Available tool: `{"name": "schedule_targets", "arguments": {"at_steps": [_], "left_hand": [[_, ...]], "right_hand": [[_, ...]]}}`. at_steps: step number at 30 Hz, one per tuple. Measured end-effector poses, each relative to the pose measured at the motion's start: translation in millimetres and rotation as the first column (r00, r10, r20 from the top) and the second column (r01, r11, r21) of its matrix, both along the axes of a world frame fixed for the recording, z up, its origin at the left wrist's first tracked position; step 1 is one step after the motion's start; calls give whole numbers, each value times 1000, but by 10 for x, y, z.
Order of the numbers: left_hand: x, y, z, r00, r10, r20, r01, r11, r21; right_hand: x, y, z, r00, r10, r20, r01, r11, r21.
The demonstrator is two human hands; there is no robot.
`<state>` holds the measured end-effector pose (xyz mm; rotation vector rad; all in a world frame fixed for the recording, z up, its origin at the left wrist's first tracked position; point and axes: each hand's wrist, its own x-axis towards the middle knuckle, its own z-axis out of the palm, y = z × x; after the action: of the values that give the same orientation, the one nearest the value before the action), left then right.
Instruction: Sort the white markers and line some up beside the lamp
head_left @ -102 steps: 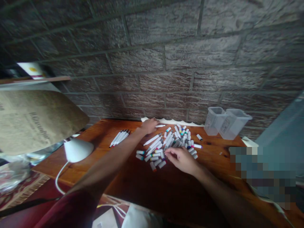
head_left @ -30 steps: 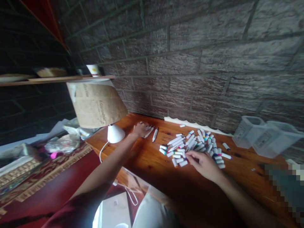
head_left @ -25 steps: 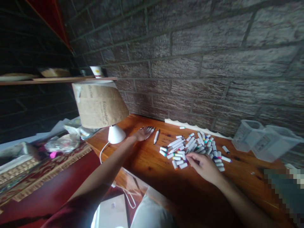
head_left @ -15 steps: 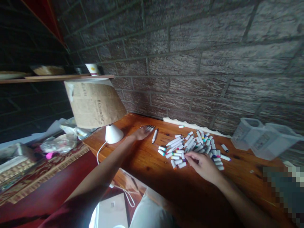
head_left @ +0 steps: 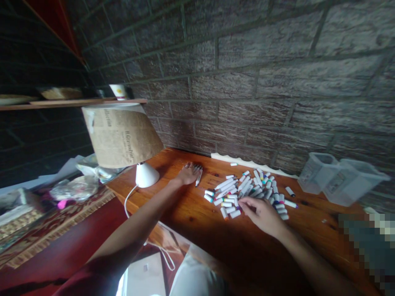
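Observation:
My left hand reaches across the wooden desk with its fingers stretched out and slightly apart. Its fingertips lie over the upper part of a single white marker that stands apart from the pile; I see no grip closed round it. My right hand rests at the near edge of a heap of white markers and short caps with coloured ends. Thumb and index finger are pinched together beside an upright-lying white cap. Whatever is between those fingertips, if anything, is hidden.
A lamp with a printed shade stands left of my left arm, its white cord hanging over the desk edge. Two clear plastic containers stand at the right by the brick wall. One loose cap lies right of the heap.
My left hand has moved slightly right, and its fingers now cover part of the lone marker they were beside. The right hand stays pinched at the heap. The view has shifted slightly.

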<state>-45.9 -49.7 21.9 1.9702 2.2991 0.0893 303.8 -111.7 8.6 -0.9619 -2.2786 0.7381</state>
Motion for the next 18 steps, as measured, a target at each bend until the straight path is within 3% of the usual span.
{"name": "schedule_targets", "arguments": {"at_steps": [7,15,18], "left_hand": [[175,-70,-31,999,36,-16,-37,996,-80],[-93,-197,23,1000,-21,-22,18,991,-133],[-49,-182,63,999,-39,-35,35,995,-93]], "right_hand": [[-10,-9,19,1000,-11,5,12,1000,-17],[-10,-20,36,1000,-5,18,5,1000,-16],[-23,-19,35,1000,-11,16,11,1000,-6]]}}
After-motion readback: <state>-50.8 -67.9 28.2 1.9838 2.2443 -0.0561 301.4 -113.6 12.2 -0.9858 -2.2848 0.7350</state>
